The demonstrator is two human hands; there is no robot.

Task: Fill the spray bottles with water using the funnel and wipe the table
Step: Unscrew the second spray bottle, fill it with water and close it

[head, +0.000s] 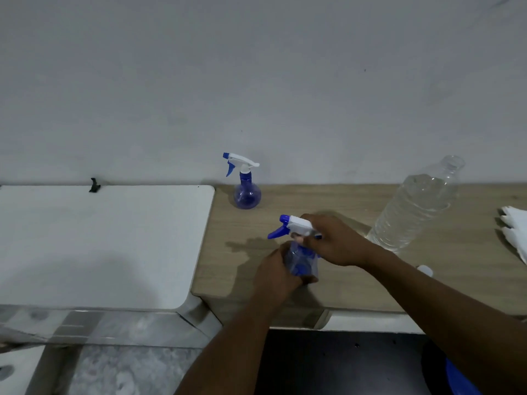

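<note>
A blue see-through spray bottle (302, 263) stands near the front edge of the wooden table (342, 286). My left hand (275, 276) grips its round body from the left. My right hand (335, 242) grips its white and blue spray head (293, 225) at the neck. A second blue spray bottle (246, 186) with its head on stands at the back by the wall. An uncapped clear water bottle (417, 205), partly full, stands to the right. No funnel is in view.
A white cap (425, 270) lies beside my right forearm. White tissue paper (516, 229) lies at the table's right edge. A wet patch (248, 246) darkens the wood left of my hands. A white table (99, 240) adjoins on the left.
</note>
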